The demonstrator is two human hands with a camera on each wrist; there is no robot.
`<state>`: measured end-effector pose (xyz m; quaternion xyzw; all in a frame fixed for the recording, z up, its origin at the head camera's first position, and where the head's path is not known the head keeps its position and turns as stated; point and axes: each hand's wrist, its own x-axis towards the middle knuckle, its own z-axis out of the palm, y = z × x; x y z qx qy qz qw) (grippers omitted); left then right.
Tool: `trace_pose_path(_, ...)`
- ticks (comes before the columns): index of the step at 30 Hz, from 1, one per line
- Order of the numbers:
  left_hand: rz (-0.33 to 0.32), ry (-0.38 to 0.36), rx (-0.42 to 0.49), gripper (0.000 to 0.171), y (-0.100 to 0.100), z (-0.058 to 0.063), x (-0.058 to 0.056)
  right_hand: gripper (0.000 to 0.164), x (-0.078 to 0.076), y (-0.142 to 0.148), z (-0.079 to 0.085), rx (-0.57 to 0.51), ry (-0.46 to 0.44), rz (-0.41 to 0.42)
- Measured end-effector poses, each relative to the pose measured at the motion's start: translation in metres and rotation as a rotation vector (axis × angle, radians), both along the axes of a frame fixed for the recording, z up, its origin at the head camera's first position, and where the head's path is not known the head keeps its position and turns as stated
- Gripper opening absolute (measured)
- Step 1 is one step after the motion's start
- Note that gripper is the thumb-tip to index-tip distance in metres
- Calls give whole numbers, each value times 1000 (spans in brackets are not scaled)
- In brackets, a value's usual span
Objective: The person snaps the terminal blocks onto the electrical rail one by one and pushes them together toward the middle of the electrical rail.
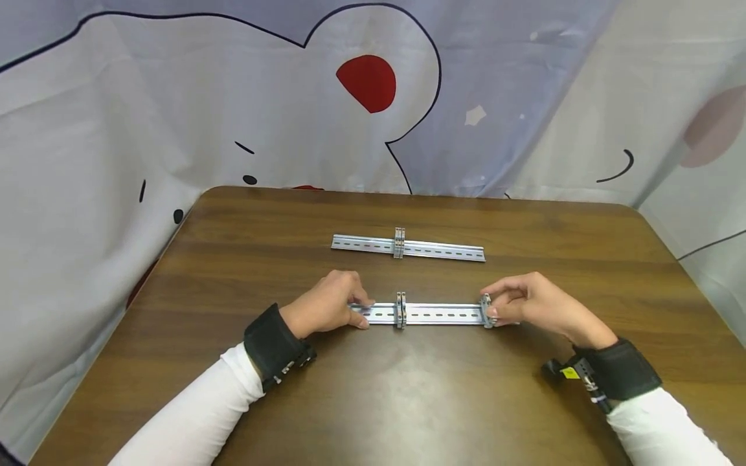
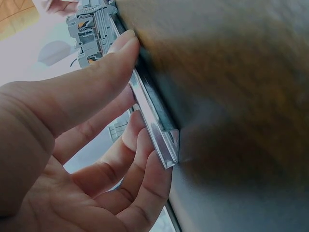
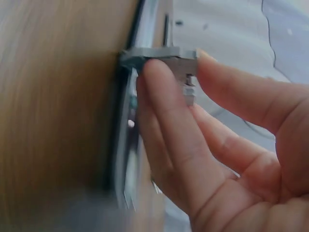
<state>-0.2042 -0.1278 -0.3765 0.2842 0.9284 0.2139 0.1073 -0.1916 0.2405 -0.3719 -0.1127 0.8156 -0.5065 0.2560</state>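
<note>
A slotted metal DIN rail [image 1: 443,315] lies crosswise on the table in front of me. My left hand [image 1: 330,303] grips its left end, thumb on the near side and fingers on the far side; the left wrist view shows the rail's end [image 2: 166,154] against the fingertips. Grey terminal blocks [image 1: 400,310] stand upright near the middle of this rail. At the right part, my right hand [image 1: 536,303] pinches another grey terminal block [image 3: 181,67], which stands across the rail. Whether it is clipped on cannot be told.
Farther back lies a second DIN rail [image 1: 443,251], slightly slanted, with terminal blocks [image 1: 399,243] near its middle. The brown wooden table [image 1: 408,395] ends at a printed cloth [image 1: 262,97] hanging behind it. Each wrist wears a black band with a camera.
</note>
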Motion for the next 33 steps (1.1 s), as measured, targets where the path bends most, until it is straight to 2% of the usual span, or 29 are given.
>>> trace_pose_path(6, 31, -25, -2, 36, -1, 1, 0, 50, -8, -45, -11, -155, -61, -31)
trace_pose_path(13, 39, -21, -8, 35, -2, 1, -3, 48, -12, -79, -16, -162, -15, -58)
trace_pose_path(18, 33, -12, -5, 35, -2, 0, -4, 48, -13, -99, -21, -213, -32, -57)
trace_pose_path(24, 22, -23, 4, 35, 2, -2, -4, 48, -9, -114, -22, -214, -16, -43)
trace_pose_path(30, 12, -17, 14, 31, 5, -3, -5, 53, -6, -113, -18, -208, -25, -40)
trace_pose_path(31, 7, -11, 12, 30, 6, -4, -5, 53, -5, -111, -16, -209, -3, -45)
trace_pose_path(33, -8, 6, 4, 31, 7, -6, -4, 48, -2, -105, -11, -149, 145, -37)
